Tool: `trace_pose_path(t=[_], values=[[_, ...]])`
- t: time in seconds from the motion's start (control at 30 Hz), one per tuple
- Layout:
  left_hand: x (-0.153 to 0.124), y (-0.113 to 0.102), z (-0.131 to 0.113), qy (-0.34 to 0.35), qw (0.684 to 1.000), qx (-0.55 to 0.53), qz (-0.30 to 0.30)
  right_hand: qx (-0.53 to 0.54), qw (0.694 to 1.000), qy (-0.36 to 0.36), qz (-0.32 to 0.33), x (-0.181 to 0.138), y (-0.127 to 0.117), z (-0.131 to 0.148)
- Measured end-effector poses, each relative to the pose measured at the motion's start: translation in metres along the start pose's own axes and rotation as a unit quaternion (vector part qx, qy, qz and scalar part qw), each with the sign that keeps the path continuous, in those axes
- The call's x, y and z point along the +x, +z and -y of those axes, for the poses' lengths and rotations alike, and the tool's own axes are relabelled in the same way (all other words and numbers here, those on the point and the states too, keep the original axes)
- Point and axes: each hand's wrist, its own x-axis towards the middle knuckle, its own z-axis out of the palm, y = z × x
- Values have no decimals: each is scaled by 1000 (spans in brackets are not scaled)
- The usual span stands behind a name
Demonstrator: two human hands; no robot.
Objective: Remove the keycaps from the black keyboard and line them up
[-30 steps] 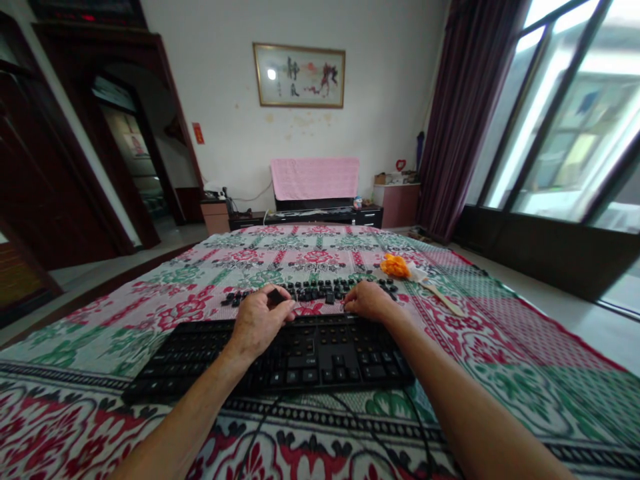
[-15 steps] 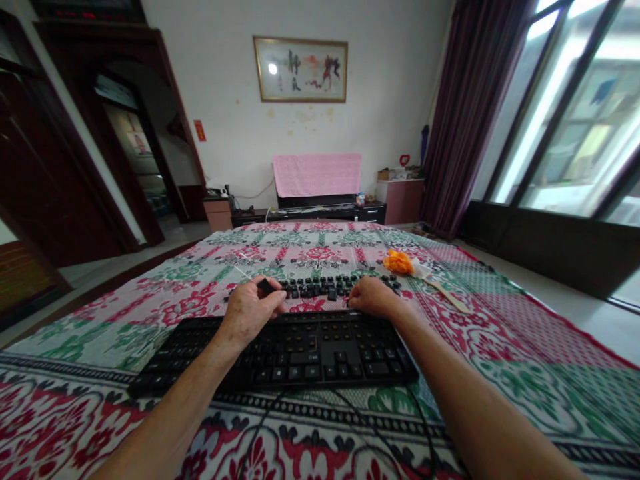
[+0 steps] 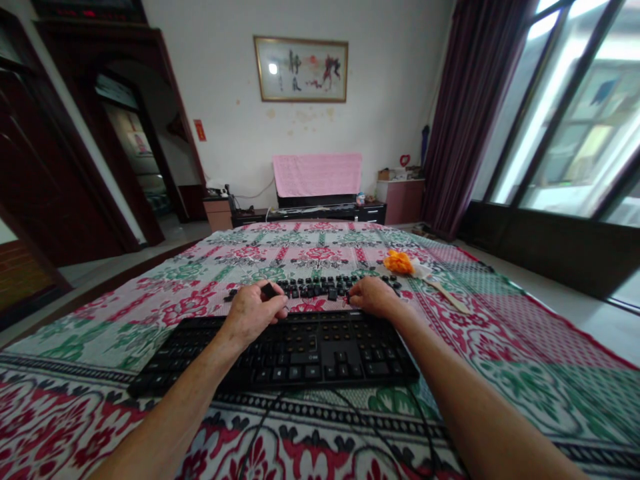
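Note:
A black keyboard (image 3: pixel 300 373) lies across the patterned cloth, with several keys off its upper rows and bare sockets showing. Above its back edge, my left hand (image 3: pixel 255 308) is closed around a black keycap (image 3: pixel 270 291), which pokes up past the thumb and fingers. Loose black keycaps (image 3: pixel 313 288) stand in rows on the cloth just behind the keyboard. At the right end of these rows, my right hand (image 3: pixel 373 295) has its fingertips pinched on a small dark keycap (image 3: pixel 349 298), partly hidden by the fingers.
An orange fluffy duster (image 3: pixel 399 262) with a flat pale handle (image 3: pixel 450 298) lies right of the keycaps. The keyboard's cable (image 3: pixel 367 433) loops over the cloth (image 3: pixel 320 253) in front. Beyond the table stands a low black cabinet (image 3: pixel 370 214).
A thin white stick seen beside my left hand no longer shows. The black keycap in that hand has tilted slightly. My right hand has barely moved at the keycap rows.

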Motion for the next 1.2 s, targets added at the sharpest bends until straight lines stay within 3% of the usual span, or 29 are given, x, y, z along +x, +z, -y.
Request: trace_pose_path(t=[0.43, 0.6, 0.67, 0.8, 0.9, 1.0, 1.2], values=[[0, -2, -2, -12, 1000, 1, -2, 38, 999, 3, -12, 4, -1, -5], [-3, -6, -10, -35, 999, 18, -13, 71, 992, 26, -102, 2, -15, -10], [-4, -10, -11, -54, 998, 24, 13, 88, 990, 13, -110, 0, -19, -3], [-7, -22, -10, -89, 984, 24, 156, 135, 985, -86, -68, -5, -15, 24], [-10, -29, -11, -98, 970, 43, 217, 157, 975, -141, -66, -7, -3, 44], [-12, -30, -12, -97, 963, 68, 241, 168, 968, -170, -73, -9, 9, 55], [-9, -28, -9, -76, 972, 74, 212, 136, 971, -187, -64, -9, 19, 60]])
